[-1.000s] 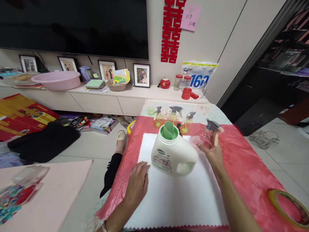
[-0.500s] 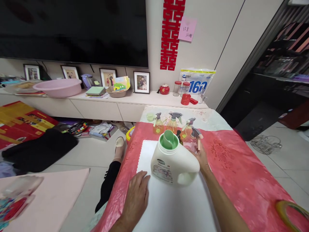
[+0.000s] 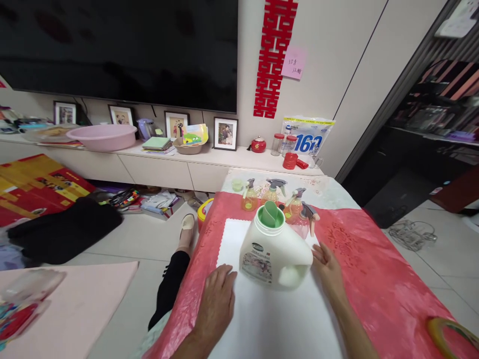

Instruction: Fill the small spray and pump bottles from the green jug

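Observation:
A white detergent jug (image 3: 275, 252) with a green spout stands on a white mat (image 3: 269, 314) over the red tablecloth (image 3: 377, 289). My left hand (image 3: 219, 299) lies flat on the mat's left edge, fingers loosely spread, holding nothing. My right hand (image 3: 327, 264) rests open on the cloth just right of the jug's handle, apart from a clear pink spray bottle (image 3: 305, 222) with a grey trigger that stands behind the jug. Three amber spray bottles (image 3: 271, 197) stand in a row further back.
A roll of tape (image 3: 451, 334) lies at the table's near right corner. My leg and shoe (image 3: 179, 249) show left of the table. Clutter covers the floor at left. A low cabinet (image 3: 164, 164) with photo frames and a pink basin (image 3: 103, 135) runs along the wall.
My right hand carried the pink spray bottle leftward, set it down behind the jug, let go and drew back to the cloth. The left hand stayed put.

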A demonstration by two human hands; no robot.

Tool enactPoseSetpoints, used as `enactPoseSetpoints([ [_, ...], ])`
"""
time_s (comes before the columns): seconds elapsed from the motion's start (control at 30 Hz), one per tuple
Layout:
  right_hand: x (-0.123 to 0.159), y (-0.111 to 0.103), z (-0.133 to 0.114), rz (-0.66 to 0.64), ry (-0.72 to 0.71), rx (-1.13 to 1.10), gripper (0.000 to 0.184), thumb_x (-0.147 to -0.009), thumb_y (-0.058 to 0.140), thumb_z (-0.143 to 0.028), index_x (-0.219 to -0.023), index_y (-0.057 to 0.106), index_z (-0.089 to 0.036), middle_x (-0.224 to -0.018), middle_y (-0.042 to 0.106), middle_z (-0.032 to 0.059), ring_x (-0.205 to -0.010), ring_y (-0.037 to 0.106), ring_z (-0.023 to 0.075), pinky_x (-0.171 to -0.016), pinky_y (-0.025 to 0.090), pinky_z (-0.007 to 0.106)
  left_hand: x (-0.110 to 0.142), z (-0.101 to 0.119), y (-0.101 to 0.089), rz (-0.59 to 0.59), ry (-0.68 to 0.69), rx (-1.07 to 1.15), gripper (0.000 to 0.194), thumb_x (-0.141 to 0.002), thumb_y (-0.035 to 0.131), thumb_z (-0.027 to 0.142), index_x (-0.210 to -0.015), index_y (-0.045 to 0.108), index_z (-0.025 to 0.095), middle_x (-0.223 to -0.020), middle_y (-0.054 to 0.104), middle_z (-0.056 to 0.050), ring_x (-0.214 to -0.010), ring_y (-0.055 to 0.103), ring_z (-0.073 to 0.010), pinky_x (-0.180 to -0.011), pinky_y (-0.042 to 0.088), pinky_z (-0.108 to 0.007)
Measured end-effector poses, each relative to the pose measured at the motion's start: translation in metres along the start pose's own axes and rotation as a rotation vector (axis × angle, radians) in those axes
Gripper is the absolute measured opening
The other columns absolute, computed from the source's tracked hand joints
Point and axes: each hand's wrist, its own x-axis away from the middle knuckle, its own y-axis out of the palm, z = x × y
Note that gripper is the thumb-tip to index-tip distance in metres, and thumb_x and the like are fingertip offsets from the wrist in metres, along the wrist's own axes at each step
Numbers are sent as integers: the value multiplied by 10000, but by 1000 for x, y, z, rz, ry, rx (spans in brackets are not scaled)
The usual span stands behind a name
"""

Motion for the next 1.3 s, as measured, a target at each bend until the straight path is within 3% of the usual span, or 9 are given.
enactPoseSetpoints([
  [0.17, 49, -18, 6, 67, 118, -120, 975, -615, 881, -579, -1381, 504, -106, -1306, 582, 144, -1111, 621, 270, -878, 570, 330, 0, 2, 1, 32, 10, -22, 401, -861, 431, 6, -1172, 610, 187, -1200, 675, -112, -1123, 620, -288, -941, 522, -470],
  [0.23, 70, -12, 6, 103, 126, -146, 1038, -552, 869, -644, -1360, 515, -96, -1283, 592, 153, -1057, 634, 267, -831, 576, 322, 0, 3, 1, 42, 8, -34, 396, -865, 426, 4, -1168, 608, 182, -1196, 680, -113, -1126, 618, -294, -943, 517, -480],
  [0.47, 124, 26, 4, 86, 87, -123, 877, -649, 802, -720, -1223, 598, -89, -910, 631, 67, -683, 576, 155, -620, 512, 265, -2, 3, -3, 34, 12, -21, 379, -866, 436, 9, -1140, 626, 188, -1177, 685, -106, -1111, 619, -280, -931, 513, -452],
  [0.7, 130, 30, 4, 91, 34, -61, 917, -665, 742, -805, -1206, 582, -83, -808, 595, 41, -651, 537, 146, -567, 471, 237, -3, 4, -2, 19, -11, -14, 397, -847, 437, -5, -1130, 642, 184, -1181, 683, -108, -1116, 613, -276, -946, 508, -453],
  [1.3, 131, 27, 29, 53, -36, -9, 809, -808, 678, -764, -1272, 584, -107, -887, 605, 51, -683, 549, 150, -606, 476, 240, -3, 2, -5, 16, 21, -32, 422, -834, 454, -22, -1158, 613, 197, -1182, 674, -100, -1090, 628, -276, -917, 529, -445],
])
